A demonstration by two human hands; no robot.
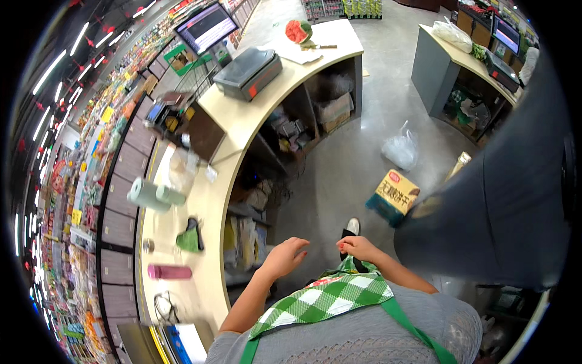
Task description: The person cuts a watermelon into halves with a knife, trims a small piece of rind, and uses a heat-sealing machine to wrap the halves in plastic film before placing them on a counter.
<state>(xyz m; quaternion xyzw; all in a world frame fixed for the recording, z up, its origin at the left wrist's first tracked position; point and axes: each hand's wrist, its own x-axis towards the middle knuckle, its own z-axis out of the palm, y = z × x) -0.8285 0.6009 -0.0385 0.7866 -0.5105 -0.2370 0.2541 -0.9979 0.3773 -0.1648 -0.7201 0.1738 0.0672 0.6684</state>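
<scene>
My left hand [285,257] hangs in the air in front of the green checked apron [323,298], fingers apart and nothing in it. Holding nothing either, my right hand [357,249] is just right of it, its fingers loosely bent. Below the hands a white shoe [353,226] stands on the grey floor. A cardboard box [395,193] with a yellow and dark teal print lies on the floor ahead of my right hand, and beyond it sits a tied plastic bag [401,150]. To the left, a pink bottle [169,272] and a green cloth item [190,237] lie on the curved counter.
The curved counter [245,132] wraps around the left, bearing a scale [248,73], a monitor [206,28], a cut watermelon [298,32], a knife [319,46] and pale green containers [150,194]. Another counter [454,50] stands at the back right. A large dark shape [495,204] blocks the right side.
</scene>
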